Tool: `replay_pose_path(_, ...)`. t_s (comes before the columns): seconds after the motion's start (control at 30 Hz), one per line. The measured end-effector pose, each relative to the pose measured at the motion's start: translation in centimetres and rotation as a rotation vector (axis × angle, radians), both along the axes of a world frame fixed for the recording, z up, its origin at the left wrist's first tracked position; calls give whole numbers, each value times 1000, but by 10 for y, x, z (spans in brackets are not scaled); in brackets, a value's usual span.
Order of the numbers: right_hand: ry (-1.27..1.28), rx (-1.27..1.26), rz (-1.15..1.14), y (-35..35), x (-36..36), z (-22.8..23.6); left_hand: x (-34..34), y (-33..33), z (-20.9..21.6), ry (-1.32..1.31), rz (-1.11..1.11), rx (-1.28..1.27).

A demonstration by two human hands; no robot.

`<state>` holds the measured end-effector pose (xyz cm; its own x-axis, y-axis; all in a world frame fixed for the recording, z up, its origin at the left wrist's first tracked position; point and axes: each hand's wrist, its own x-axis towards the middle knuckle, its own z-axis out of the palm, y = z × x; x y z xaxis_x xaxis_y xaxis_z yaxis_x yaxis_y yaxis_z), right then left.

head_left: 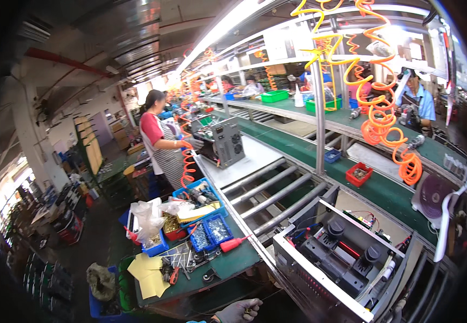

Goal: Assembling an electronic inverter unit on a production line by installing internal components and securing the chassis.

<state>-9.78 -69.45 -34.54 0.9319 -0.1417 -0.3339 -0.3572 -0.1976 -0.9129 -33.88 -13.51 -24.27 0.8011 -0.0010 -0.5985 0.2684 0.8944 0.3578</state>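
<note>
My left hand point(239, 311), in a grey glove, is at the bottom edge of the head view, just off the front of the green bench. Its fingers are curled around small brass-coloured pieces that look like screws. To its right, an opened metal equipment case point(319, 280) rests on the roller line, with black transformer-like blocks point(333, 253), wiring and a circuit board point(365, 219) inside. By the case's lower right side a grey shape point(399, 309) may be my gloved right hand; its fingers cannot be made out.
Blue bins of screws point(218, 229), a red-handled screwdriver point(234, 244), yellow paper point(148, 274) and loose tools crowd the bench point(228, 264). Beyond the rollers point(276, 196), a co-worker point(158, 134) handles another case point(225, 142). Orange coiled air hoses point(379, 118) hang overhead; a red bin point(358, 174) stands at right.
</note>
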Motion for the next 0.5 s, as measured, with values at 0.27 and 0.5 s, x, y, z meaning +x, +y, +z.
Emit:
replay_pose_path(0.27,-97,392,19,188,-260,181,15,62,-20,-137,-433,32)
replay_pose_path(0.5,58,523,552,398,-329,146,-1,107,-12,-166,-523,-86)
